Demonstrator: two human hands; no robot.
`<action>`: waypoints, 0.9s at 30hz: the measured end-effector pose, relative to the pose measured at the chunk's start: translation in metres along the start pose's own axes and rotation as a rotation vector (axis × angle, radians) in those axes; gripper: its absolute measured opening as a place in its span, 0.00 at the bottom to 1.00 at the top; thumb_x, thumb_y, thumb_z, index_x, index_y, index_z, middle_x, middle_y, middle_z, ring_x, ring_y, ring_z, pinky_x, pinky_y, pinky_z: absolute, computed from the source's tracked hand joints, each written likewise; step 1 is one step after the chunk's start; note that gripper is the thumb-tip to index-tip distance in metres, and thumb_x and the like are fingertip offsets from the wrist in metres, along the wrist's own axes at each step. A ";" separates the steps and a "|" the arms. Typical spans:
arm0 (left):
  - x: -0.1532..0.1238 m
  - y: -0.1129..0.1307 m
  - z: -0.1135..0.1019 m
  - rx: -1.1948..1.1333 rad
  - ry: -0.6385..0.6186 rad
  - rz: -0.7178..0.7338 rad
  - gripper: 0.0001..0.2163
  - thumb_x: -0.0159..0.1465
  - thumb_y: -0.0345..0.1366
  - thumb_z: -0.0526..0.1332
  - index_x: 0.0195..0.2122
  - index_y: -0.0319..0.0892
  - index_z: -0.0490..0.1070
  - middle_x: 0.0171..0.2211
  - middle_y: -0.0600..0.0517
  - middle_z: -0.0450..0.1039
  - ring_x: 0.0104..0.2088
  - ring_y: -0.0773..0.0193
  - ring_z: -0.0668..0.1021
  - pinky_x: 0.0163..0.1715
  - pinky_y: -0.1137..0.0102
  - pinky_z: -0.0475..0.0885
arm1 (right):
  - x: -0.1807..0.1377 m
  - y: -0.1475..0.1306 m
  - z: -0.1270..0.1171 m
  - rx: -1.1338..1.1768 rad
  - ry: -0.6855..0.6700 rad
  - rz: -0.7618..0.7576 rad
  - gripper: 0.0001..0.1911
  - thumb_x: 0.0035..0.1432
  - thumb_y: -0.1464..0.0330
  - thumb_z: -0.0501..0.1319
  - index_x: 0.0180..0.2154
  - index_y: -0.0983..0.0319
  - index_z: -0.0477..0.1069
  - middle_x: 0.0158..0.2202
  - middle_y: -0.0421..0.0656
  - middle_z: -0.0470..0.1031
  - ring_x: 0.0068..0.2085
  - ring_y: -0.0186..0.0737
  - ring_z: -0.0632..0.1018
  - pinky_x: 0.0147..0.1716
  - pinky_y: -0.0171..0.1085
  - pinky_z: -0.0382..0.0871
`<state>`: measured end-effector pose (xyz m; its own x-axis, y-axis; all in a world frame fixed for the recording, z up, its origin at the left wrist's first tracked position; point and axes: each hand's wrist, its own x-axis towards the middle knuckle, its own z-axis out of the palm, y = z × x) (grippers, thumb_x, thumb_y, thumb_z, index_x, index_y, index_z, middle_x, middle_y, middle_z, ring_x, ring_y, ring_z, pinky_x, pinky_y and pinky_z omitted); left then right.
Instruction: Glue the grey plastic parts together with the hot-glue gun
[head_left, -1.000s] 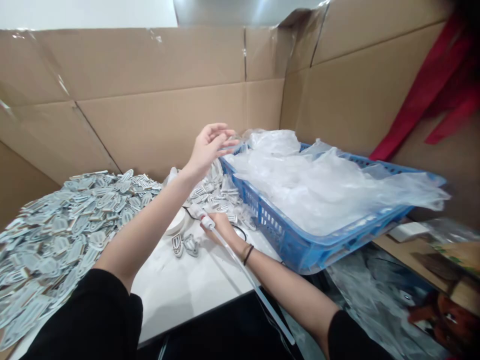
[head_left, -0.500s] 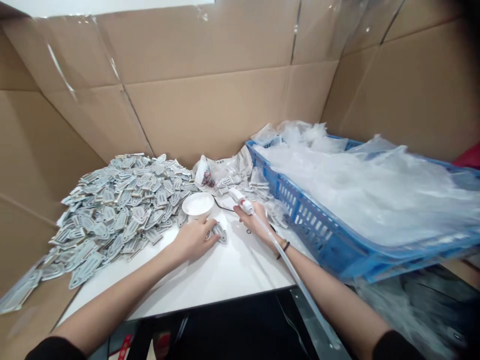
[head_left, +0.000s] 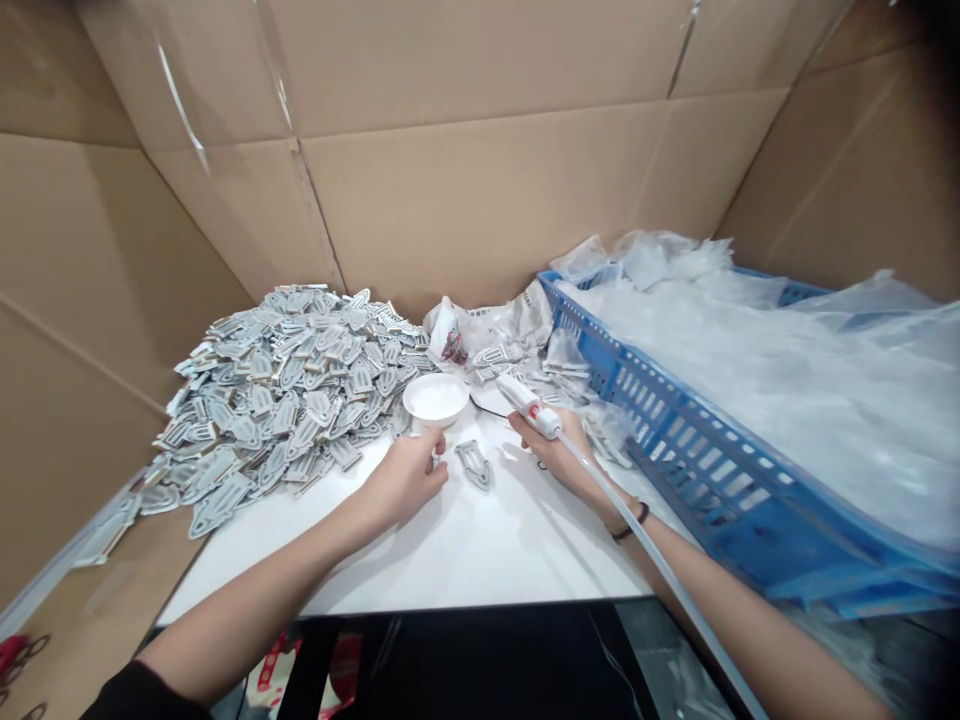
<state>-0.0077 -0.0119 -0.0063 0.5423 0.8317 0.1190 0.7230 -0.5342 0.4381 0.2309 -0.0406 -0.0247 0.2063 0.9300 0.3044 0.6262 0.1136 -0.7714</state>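
My left hand (head_left: 409,475) is closed in a pinch over the white table, just in front of a small white bowl (head_left: 435,398). Whatever may be between its fingertips is too small to make out. To its right a single grey buckle-like piece (head_left: 474,466) with slots lies flat on the table, apart from both hands. My right hand (head_left: 564,455) grips a white handheld tool (head_left: 531,408) with a red mark. From the tool's rear end a clear tube (head_left: 660,555) runs down along my right forearm.
A large heap of grey slotted pieces (head_left: 300,370) stands at the left. Behind the bowl lies a crumpled plastic bag (head_left: 502,325) with more pieces. A blue crate (head_left: 675,440) of clear plastic bags fills the right side. Cardboard walls (head_left: 487,180) enclose the table (head_left: 480,560).
My left hand has come away from the grey piece, which now lies alone on the table. The right hand still holds the tool. The whole view has shifted, moving things rightward.
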 end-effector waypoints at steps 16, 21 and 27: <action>0.022 0.014 -0.018 0.523 0.005 -0.019 0.15 0.69 0.42 0.48 0.43 0.40 0.71 0.30 0.43 0.76 0.31 0.52 0.78 0.31 0.66 0.67 | -0.001 -0.002 -0.002 -0.049 -0.052 -0.017 0.16 0.59 0.58 0.55 0.23 0.59 0.65 0.21 0.42 0.71 0.23 0.40 0.72 0.24 0.36 0.60; 0.081 -0.003 -0.038 0.348 -0.011 0.028 0.07 0.61 0.36 0.59 0.37 0.42 0.75 0.35 0.46 0.78 0.37 0.56 0.78 0.35 0.70 0.66 | -0.002 -0.004 -0.004 -0.049 -0.045 0.014 0.15 0.58 0.58 0.56 0.23 0.58 0.64 0.21 0.42 0.71 0.24 0.41 0.73 0.24 0.37 0.61; 0.116 -0.018 -0.023 0.196 -0.094 0.068 0.06 0.56 0.35 0.62 0.25 0.40 0.74 0.25 0.51 0.75 0.27 0.63 0.74 0.28 0.72 0.63 | -0.001 -0.005 -0.005 -0.017 -0.034 -0.013 0.16 0.59 0.58 0.55 0.23 0.58 0.63 0.21 0.42 0.72 0.24 0.40 0.72 0.24 0.35 0.60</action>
<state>0.0322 0.0974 0.0206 0.6234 0.7801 0.0542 0.7480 -0.6150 0.2495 0.2318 -0.0440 -0.0182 0.1729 0.9398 0.2948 0.6414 0.1197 -0.7578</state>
